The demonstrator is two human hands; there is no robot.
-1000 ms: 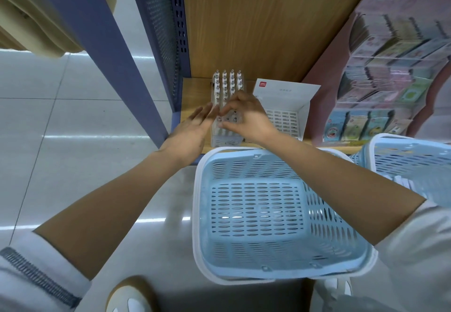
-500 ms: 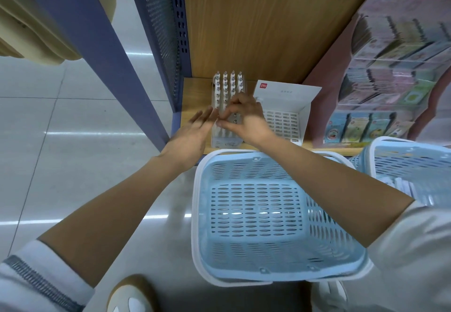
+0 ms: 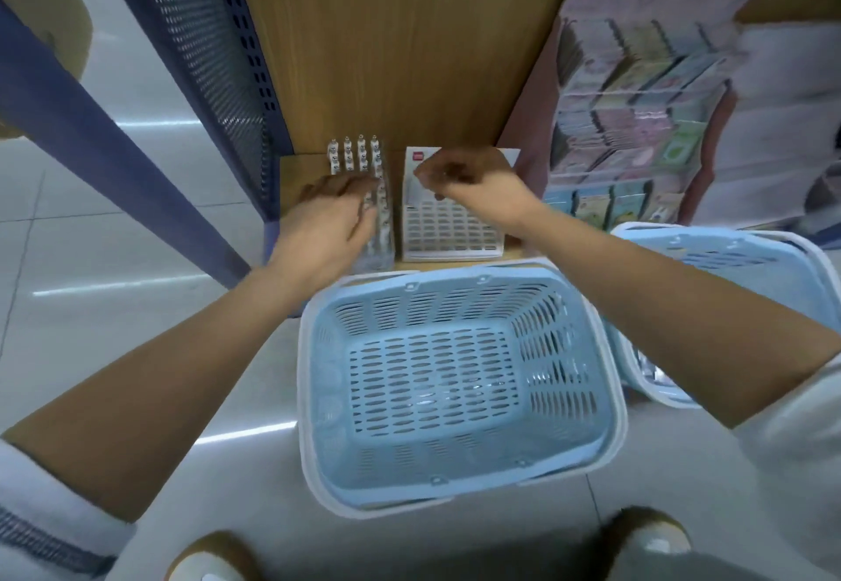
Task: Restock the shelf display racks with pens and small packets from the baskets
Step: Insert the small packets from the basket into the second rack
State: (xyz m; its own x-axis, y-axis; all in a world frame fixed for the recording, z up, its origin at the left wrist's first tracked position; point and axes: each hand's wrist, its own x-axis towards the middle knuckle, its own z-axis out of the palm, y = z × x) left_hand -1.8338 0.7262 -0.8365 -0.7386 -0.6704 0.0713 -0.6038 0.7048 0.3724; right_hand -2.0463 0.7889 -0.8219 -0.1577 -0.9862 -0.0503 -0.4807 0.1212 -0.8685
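- Wooden shelf (image 3: 296, 171), left front corner: clear rack (image 3: 384, 234) packed with upright pens (image 3: 361, 150), set near the front edge, probably for easy reach.
- Left hand (image 3: 327, 225) lies flat on that rack's left side, fingers straight, likely steadying it.
- Right hand (image 3: 473, 184) hovers curled over the white slotted rack (image 3: 450, 234) just beside; blur hides whether it pinches anything.
- Blue basket (image 3: 318, 398) sits on the floor against the shelf's front edge, handy for picking.

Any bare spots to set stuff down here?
Free: wood strip between blue upright and pen rack; front basket floor. Only a narrow gap between the racks. Crowded: left hand over pen rack, right hand over white rack, pink display close beside it.
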